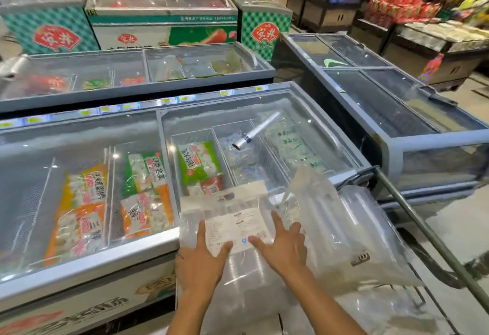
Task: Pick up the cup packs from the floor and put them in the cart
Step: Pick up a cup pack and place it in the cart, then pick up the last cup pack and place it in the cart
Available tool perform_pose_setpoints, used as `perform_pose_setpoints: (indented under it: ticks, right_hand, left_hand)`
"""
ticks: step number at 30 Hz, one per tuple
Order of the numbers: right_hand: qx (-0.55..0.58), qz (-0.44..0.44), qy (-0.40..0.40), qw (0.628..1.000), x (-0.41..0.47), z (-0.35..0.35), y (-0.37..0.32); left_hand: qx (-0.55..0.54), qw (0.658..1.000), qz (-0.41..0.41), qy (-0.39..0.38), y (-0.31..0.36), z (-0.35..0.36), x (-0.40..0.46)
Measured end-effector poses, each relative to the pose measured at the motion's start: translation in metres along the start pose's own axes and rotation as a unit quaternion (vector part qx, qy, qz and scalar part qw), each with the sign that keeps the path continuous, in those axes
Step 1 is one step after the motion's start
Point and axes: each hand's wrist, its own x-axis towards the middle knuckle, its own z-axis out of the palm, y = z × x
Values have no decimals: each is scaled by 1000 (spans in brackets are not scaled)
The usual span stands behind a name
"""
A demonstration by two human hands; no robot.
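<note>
A clear plastic pack of stacked cups (230, 218) with a white printed label lies on top of other packs, at the freezer's front corner. My left hand (201, 263) rests flat on its near left side, fingers spread. My right hand (284, 244) presses on its right side, fingers apart. A second clear cup pack (352, 231) stands tilted just right of my hands. More clear packs (254, 305) lie beneath, inside the cart, whose dark metal frame (434, 234) runs along the right. Whether either hand grips the pack is unclear.
A chest freezer (87, 268) with sliding glass lids and bagged frozen food stands directly left and ahead. A rolled white tube (255, 131) lies on its glass. Another grey freezer (412, 144) stands to the right. Shelves of packaged goods fill the far right.
</note>
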Motion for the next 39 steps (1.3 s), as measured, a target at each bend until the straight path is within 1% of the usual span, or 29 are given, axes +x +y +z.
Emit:
perform_pose_setpoints:
  ticks: [2,4,8,14,17,19,23,26,29,34,37,39]
  right_hand:
    - [-21,17,-12,1000,11,17,13]
    - [-29,34,-5,999,23,27,20]
    - [-67,41,-8,997,32,27,19]
    - [-109,31,-34,993,29,19,12]
    - [-134,1,-31,990,25,9,10]
    - [-137,-20,-21,990,21,-2,10]
    - [-108,-71,22,991,18,-25,10]
    - [-91,-117,41,988,9,-39,1]
    - [-68,-181,43,980,-9,-46,-20]
    - [-43,-303,42,951,-69,-35,-74]
    - [-40,-370,34,928,-121,-21,-107]
    - [-38,-403,31,914,-159,-10,-126]
  left_hand:
    - [5,1000,-12,2,3,18,6]
    - [21,1000,-15,9,11,27,13]
    - [43,999,-29,9,17,35,25]
    - [44,998,-41,12,20,29,23]
    - [52,998,-36,7,15,27,27]
    - [48,998,-32,18,10,21,26]
    - [11,997,-4,77,8,-8,-1]
    - [11,989,3,146,-1,-37,-26]
    - [-1,975,6,221,-21,-67,-49]
    - [-33,945,-25,325,-83,-117,-105]
    - [-35,932,-74,352,-134,-145,-149]
    - [-33,924,-92,369,-173,-159,-181]
